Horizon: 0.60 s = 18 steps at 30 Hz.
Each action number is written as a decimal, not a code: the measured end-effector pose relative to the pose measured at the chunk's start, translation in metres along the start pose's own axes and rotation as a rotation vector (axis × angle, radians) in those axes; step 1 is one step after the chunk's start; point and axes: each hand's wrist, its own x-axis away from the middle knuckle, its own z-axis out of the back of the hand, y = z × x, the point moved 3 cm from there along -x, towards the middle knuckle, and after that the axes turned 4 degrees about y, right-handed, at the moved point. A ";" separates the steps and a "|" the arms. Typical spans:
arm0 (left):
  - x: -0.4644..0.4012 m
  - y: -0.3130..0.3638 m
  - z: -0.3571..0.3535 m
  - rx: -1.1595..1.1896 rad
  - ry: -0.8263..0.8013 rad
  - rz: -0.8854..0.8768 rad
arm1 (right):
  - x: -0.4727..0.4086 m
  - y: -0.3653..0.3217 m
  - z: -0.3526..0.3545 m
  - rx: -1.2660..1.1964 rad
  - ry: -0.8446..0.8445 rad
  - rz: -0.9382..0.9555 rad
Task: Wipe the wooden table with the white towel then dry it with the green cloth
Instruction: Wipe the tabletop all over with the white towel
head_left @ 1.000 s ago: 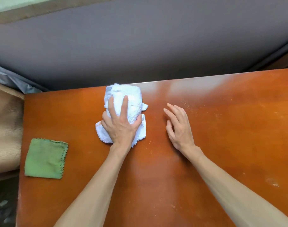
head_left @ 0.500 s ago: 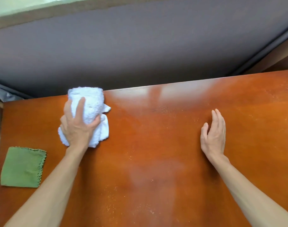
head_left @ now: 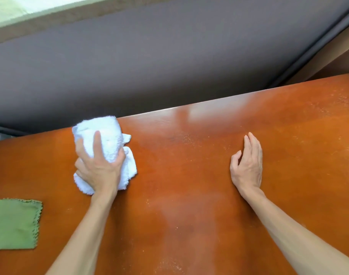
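Observation:
My left hand (head_left: 99, 169) presses down on the bunched white towel (head_left: 108, 139), fingers gripping it, near the far edge of the reddish wooden table (head_left: 185, 175). The towel's far end reaches the table's back edge. Flat on the wood well to the right lies my right hand (head_left: 248, 165), fingers together and holding nothing. The green cloth (head_left: 15, 224) lies folded flat at the near left, apart from both hands. Pale dusty specks show on the table's middle and right parts.
A dark grey padded surface (head_left: 150, 66) runs behind the table's far edge. A brown wooden piece (head_left: 332, 58) stands at the far right corner. The table's left edge lies outside the frame.
My left hand slid the white towel leftward along the far edge, then slightly back right. My right hand moved right across the table. The view shifted right, pushing the green cloth toward the frame's left edge.

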 end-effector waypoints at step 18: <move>-0.036 -0.037 0.000 0.073 -0.040 -0.354 | -0.002 0.002 0.002 0.000 0.025 0.028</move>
